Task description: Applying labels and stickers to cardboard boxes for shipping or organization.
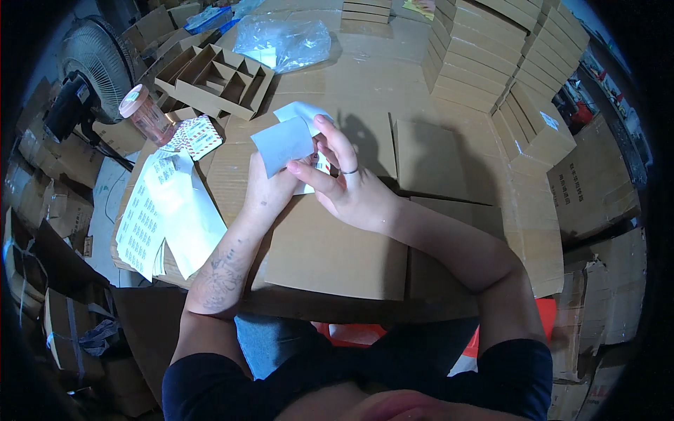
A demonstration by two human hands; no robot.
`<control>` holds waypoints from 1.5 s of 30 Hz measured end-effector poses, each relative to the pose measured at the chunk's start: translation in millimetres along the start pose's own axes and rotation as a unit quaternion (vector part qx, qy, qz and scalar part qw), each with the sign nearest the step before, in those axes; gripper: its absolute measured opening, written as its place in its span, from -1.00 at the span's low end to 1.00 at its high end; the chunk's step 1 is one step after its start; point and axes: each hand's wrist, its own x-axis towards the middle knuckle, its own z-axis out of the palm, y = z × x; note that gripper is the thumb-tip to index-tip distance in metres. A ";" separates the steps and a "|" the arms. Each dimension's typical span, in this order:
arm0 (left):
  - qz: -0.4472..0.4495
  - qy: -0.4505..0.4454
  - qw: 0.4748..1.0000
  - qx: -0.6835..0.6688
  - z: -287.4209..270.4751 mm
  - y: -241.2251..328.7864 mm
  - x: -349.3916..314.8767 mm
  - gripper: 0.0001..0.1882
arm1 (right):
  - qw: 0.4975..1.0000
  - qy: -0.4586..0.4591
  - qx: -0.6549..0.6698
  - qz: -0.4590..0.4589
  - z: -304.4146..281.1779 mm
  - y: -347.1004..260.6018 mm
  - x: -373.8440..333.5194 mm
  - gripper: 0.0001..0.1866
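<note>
Two pale blue-white slips of paper are up in front of me above the cardboard boxes. The nearer slip curls slightly and covers most of the fingers of my left hand, which grips from below. My right hand, with a ring on one finger, comes in from the right. Its thumb lies on the nearer slip's lower corner, and its index fingertip touches the edge of the farther slip. Between the hands, a label with a red-striped border is partly hidden. Flat brown cardboard boxes lie under both hands.
Printed label sheets and a striped-border card stack lie left. A pink-lidded cup, a divided cardboard tray and a fan stand beyond. Clear plastic bags lie at the back; boxes are stacked right.
</note>
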 end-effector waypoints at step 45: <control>-0.146 -0.165 0.948 -0.230 3.1 -7.3 1.6 -0.80 | 0.988 0.031 -0.009 0.152 -19.5 0.0 12.2 -0.17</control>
